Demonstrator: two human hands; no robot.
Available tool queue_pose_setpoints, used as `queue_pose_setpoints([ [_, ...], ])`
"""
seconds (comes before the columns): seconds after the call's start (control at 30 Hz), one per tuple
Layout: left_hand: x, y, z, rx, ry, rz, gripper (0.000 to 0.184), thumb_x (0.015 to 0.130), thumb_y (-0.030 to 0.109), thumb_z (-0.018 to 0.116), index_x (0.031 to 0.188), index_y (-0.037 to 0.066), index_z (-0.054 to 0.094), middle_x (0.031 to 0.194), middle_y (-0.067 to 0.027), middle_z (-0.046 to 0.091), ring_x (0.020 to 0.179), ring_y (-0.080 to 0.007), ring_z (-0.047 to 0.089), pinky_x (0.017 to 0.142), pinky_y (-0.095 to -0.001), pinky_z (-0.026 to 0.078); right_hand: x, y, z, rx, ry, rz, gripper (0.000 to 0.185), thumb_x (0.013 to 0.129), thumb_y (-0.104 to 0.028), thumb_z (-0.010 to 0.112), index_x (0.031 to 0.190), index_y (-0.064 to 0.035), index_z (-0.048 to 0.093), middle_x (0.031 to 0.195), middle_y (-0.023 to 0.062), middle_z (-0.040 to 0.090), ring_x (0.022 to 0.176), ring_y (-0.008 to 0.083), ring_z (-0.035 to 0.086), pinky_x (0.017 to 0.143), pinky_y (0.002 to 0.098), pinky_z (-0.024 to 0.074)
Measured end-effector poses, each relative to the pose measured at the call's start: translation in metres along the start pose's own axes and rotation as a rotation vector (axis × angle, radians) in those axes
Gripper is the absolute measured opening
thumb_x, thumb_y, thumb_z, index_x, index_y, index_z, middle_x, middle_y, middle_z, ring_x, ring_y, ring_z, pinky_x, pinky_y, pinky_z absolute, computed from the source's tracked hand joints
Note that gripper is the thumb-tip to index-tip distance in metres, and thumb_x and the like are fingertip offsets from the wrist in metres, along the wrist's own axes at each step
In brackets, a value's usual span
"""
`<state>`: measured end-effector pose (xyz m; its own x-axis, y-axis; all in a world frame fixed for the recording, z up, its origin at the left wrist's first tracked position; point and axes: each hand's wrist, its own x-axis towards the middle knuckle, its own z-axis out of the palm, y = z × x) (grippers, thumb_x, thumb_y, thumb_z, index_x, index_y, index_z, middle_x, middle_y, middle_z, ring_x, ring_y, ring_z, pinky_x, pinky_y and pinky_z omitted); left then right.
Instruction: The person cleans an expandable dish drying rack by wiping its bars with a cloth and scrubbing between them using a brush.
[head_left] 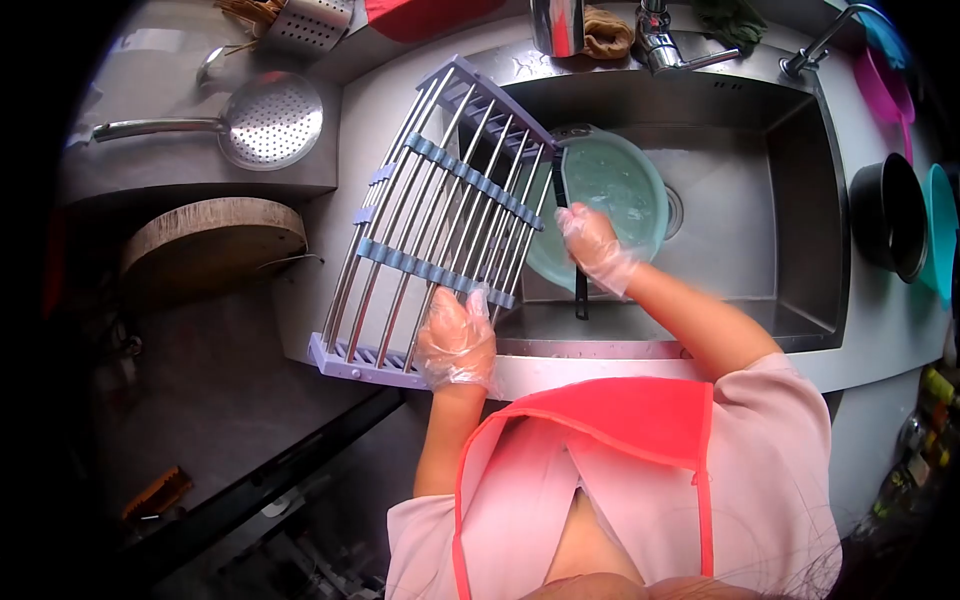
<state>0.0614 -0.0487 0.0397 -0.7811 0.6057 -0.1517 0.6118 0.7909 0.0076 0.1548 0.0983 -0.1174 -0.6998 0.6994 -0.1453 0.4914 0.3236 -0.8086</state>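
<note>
My left hand (457, 335), in a clear plastic glove, is closed on the near corner of a metal dish drying rack (440, 205) with lilac ends and blue-grey slotted strips. The rack is tilted, partly over the counter and partly over the sink's left side. In my gloved right hand (595, 245) is a long, thin black brush (582, 300), held by its handle; its far end is beside the rack's right edge, and its bristles are hard to make out. Below it, a pale green basin (655, 190) of water stands in the sink.
The steel sink (725, 235) has a faucet (660, 45) behind it. A perforated skimmer (270, 120) lies on the left counter, above a round wooden chopping board (210, 235). At the right hang a black pot (890, 220), a turquoise basin (940, 230) and a pink scoop (885, 90).
</note>
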Motion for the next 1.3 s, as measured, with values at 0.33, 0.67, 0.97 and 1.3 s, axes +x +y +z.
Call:
queue_pose_setpoints([
  [0.33,0.001,0.0,0.005,-0.044,0.067,0.015,0.031,0.082,0.034,0.056,0.083,0.004,0.048,0.071,-0.0228,0.058,0.069,-0.0448,0.057,0.06,-0.0526,0.043,0.001,-0.114,0.003,-0.089,0.019,-0.317,0.016,0.085,-0.011,0.042,0.083,-0.0001,0.053,0.077,0.0195,0.057,0.068,0.0333,0.059,0.062,0.0395,0.0499],
  [0.67,-0.003,0.001,0.006,-0.065,0.094,0.021,0.026,0.081,0.027,0.059,0.086,0.004,0.048,0.073,-0.0228,0.059,0.07,-0.0445,0.057,0.06,-0.052,0.043,0.016,-0.099,0.005,-0.158,0.092,-0.413,0.024,0.088,-0.011,0.037,0.077,0.0014,0.054,0.074,0.0212,0.058,0.066,0.035,0.06,0.064,0.0404,0.0505],
  [0.97,-0.003,0.001,0.005,-0.021,0.062,0.006,0.028,0.081,0.029,0.059,0.087,0.004,0.048,0.073,-0.0224,0.059,0.07,-0.0432,0.058,0.06,-0.0516,0.044,0.047,-0.084,0.005,-0.165,-0.031,-0.321,0.018,0.085,-0.011,0.04,0.081,0.0008,0.053,0.078,0.02,0.059,0.071,0.0353,0.06,0.063,0.0393,0.051],
  [1.3,-0.002,0.0,0.007,-0.063,0.1,0.03,0.028,0.082,0.029,0.059,0.087,0.004,0.048,0.073,-0.0222,0.059,0.069,-0.0443,0.057,0.06,-0.0513,0.044,0.036,-0.101,-0.018,-0.09,-0.084,-0.215,0.024,0.085,-0.015,0.041,0.079,0.003,0.055,0.076,0.0231,0.059,0.069,0.0398,0.06,0.07,0.045,0.0484],
])
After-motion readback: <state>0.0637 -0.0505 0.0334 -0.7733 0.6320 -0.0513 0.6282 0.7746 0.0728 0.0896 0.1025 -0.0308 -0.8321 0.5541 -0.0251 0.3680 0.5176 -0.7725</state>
